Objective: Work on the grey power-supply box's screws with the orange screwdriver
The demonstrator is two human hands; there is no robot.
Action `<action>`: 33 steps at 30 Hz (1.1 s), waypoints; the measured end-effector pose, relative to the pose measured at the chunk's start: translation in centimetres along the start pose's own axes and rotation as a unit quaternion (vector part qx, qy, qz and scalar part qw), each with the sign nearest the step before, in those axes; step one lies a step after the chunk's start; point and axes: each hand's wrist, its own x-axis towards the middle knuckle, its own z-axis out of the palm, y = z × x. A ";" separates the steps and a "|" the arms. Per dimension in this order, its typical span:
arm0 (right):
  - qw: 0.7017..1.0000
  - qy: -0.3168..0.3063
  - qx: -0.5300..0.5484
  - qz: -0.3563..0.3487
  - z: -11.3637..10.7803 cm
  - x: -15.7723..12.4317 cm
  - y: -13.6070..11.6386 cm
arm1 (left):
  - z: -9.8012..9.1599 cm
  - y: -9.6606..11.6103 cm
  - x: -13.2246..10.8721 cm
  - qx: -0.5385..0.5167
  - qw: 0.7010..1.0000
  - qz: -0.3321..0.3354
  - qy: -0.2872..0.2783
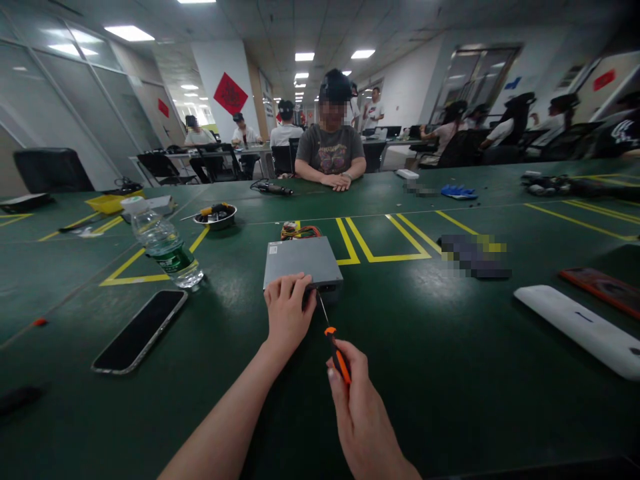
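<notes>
A grey metal computer power supply (303, 259) lies on the green table, with its bundle of coloured cables (303, 231) at the far side. My left hand (289, 303) is closed over its near edge, fingers on the top and thumb down at the front face. In my right hand (354, 393) is a screwdriver (338, 353) with an orange and black handle, gripped between thumb and fingers. Its thin shaft points away from me, and the tip meets the near face of the power supply beside my left thumb. Whether a screw sits there is too small to tell.
Left of the power supply stand a water bottle (167, 250) and a phone (141, 331). Behind them is a metal bowl (227, 219) with tools. To the right lie a white elongated object (575, 327) and an orange-edged phone (605, 290). Across the table sits a person (330, 153).
</notes>
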 end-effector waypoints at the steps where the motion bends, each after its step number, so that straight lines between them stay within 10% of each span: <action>1: 1.000 0.013 -0.012 -0.017 0.2 0.0 0.3 | 0.0 0.0 0.0 0.000 1.000 0.001 0.002; 14: 0.861 0.017 -0.382 -0.336 -3.4 2.5 0.1 | 0.1 -0.1 0.0 0.010 1.000 0.001 0.004; 19: 0.809 -0.096 -0.337 -0.472 -4.2 4.0 -0.2 | 0.1 -0.1 0.0 0.012 1.000 0.007 0.007; 33: 0.834 -0.204 -0.167 -0.485 -4.1 5.6 3.0 | 0.0 -0.1 0.0 0.022 1.000 0.007 0.002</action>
